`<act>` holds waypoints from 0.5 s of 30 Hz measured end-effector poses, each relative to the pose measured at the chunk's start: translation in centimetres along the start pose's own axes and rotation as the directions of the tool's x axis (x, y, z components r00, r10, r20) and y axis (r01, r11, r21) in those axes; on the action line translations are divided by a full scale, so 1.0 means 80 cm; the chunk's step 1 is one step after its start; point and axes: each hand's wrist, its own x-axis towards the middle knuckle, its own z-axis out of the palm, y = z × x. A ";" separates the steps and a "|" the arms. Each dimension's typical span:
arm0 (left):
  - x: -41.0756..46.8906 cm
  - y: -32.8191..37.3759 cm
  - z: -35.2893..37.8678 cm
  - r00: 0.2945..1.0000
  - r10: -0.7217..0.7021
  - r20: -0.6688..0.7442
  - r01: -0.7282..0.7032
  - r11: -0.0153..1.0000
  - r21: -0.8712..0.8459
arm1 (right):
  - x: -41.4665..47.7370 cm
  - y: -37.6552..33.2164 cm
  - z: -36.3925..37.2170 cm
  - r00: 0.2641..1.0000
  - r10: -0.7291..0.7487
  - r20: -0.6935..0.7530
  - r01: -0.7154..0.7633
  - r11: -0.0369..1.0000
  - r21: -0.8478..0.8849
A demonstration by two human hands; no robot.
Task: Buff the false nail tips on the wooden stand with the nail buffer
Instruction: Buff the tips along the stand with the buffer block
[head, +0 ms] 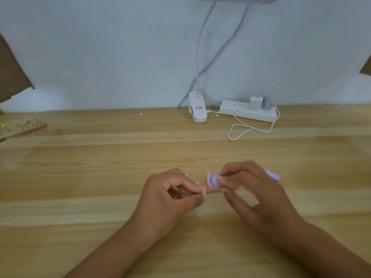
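Closest to me, my left hand (172,197) is pinching a pale nail tip (204,192) between thumb and forefinger, steadying it so it is not wobbling under the rubbing. My right hand (253,195) is gripping the purple buffer (213,181) round its middle, fingers curled over it, its rounded end pointing left and sitting just above that nail tip. The two are very close, though blur is hiding whether they are touching. The stand under my fingers is mostly covered, so I cannot tell how it is lying.

All of this is happening on a pale wooden table (100,197), well in front of the white lamp clip (197,109). Just right of the lamp clip a power strip (249,111) is lying with chargers plugged in, and a white cable (241,133) is looping forward from it. Far left of the lamp clip a wooden rack (24,128) with wire holders is waiting at the table's edge. Behind the lamp clip, a plain wall (100,57) is closing off the room.
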 end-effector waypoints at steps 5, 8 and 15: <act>-0.001 -0.001 0.000 0.998 0.063 0.003 -0.063 0.998 0.012 | -0.001 -0.004 0.005 0.992 -0.098 0.078 0.098 0.995 -0.003; -0.001 -0.002 0.002 0.999 0.040 -0.005 -0.040 0.999 -0.014 | -0.001 0.017 -0.009 0.996 0.086 0.013 -0.085 0.994 -0.067; -0.001 -0.001 0.000 0.998 0.013 0.057 -0.008 0.995 -0.100 | -0.002 -0.012 0.010 0.989 -0.146 0.020 0.145 0.987 0.070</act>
